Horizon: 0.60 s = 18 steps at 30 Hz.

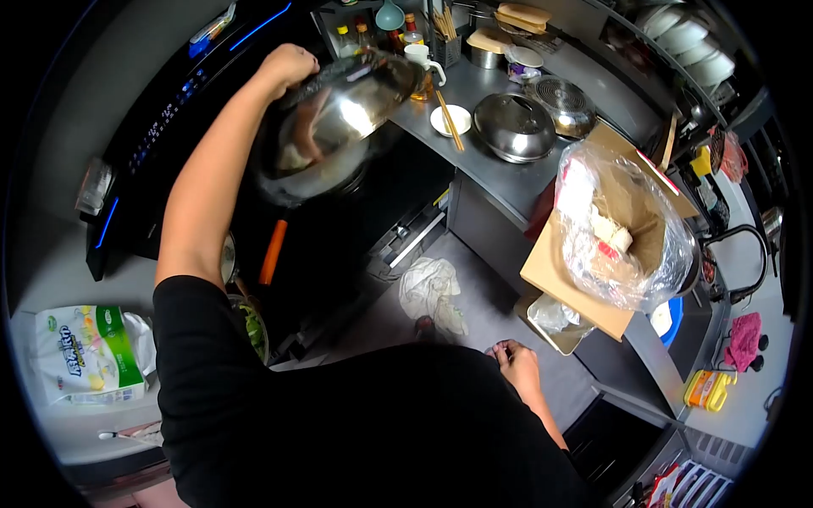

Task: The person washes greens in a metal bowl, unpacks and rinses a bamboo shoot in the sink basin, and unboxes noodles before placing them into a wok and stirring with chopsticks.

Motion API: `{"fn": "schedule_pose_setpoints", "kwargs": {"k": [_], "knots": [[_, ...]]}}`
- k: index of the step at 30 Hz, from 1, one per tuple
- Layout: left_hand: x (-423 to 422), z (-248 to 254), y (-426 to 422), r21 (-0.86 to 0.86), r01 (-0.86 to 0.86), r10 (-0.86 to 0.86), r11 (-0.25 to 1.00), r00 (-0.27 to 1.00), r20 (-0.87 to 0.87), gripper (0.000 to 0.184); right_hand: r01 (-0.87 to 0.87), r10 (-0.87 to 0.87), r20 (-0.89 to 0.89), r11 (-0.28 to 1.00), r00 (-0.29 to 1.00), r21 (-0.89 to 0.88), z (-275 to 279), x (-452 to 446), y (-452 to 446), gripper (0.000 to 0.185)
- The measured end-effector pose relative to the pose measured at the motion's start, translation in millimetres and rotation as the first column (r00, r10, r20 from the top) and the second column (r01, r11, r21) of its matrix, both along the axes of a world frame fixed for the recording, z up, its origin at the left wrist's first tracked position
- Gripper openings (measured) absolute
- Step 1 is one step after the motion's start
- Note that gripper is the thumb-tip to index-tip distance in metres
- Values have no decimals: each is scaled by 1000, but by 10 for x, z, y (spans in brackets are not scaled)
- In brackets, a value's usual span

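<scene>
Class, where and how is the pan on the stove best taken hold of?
Probably by its orange handle, fingers wrapped around it, coming from the person's side. The handle is long and straight and juts from the pan toward the body, apart from the shiny lid that the left hand holds above.

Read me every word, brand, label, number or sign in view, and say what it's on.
Nothing reads clearly enough to quote.
White-and-green plastic package: large blue characters, sideways, too unclear.
Black glossy control panel: lit blue marks, too small.
Yellow plastic container: orange label, too small.
Yellow-capped bottle: no legible wording.
</scene>
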State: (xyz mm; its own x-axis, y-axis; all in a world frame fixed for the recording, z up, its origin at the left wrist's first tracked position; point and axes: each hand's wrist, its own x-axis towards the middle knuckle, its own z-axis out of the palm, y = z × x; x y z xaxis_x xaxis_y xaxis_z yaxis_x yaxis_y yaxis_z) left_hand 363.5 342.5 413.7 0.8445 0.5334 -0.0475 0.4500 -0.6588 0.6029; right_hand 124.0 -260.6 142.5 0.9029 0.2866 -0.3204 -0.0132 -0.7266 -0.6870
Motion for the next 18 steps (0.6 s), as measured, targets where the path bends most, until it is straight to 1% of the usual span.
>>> {"fn": "schedule_pose_setpoints", "kwargs": {"k": [2, 3, 6, 7, 8, 9, 10, 12, 13, 15, 16, 17, 18], "knots": [[29, 301, -164, -104, 26, -13, 994, 992, 127, 14, 5, -5, -7, 1000, 1000, 22, -56, -47, -57, 23], [35, 473, -259, -154, 42, -17, 987, 986, 166, 14, 28, -27, -25, 999, 999, 21, 6, -62, -77, 21], [-56, 914, -441, -368, 186, -23, 911, 914, 406, 18, 76, -77, 20, 995, 997, 58, 77, -151, -264, 19], [-138, 1006, -412, -443, 273, -24, 854, 871, 491, 20, 99, -100, 15, 992, 995, 73, 100, -169, -354, 19], [-229, 1060, -604, -529, 325, 41, 784, 823, 567, 21, 124, -125, 8, 988, 992, 91, 120, -214, -479, 18], [-323, 1115, -799, -597, 388, 112, 703, 768, 631, 23, 147, -148, -2, 983, 989, 110, 129, -264, -592, 18], [-491, 1114, -1126, -682, 417, 256, 601, 708, 659, 23, 160, -161, -6, 979, 987, 128, 136, -301, -721, 18], [-813, 900, -1467, -568, 538, 179, 623, 608, 773, 24, 162, -161, -13, 977, 987, 139, 186, -341, -1030, 18], [-783, 634, -1504, -436, 573, 143, 694, 483, 864, 30, 146, -148, 6, 983, 989, 113, 264, -348, -1192, 18], [-792, 422, -1815, -485, 707, 167, 515, 472, 866, 36, 136, -139, 32, 987, 990, 84, 320, -350, -1521, 19], [-861, 445, -2157, -632, 743, 175, 219, 607, 775, 36, 143, -145, 35, 987, 989, 67, 329, -415, -1699, 19], [-903, 463, -2517, -723, 683, 120, -100, 730, 673, 36, 142, -148, 127, 988, 981, 59, 262, -475, -1873, 20], [-936, 461, -2899, -732, 641, 155, -229, 767, 623, 37, 163, -169, 147, 985, 975, 53, 208, -544, -2049, 20]]}}
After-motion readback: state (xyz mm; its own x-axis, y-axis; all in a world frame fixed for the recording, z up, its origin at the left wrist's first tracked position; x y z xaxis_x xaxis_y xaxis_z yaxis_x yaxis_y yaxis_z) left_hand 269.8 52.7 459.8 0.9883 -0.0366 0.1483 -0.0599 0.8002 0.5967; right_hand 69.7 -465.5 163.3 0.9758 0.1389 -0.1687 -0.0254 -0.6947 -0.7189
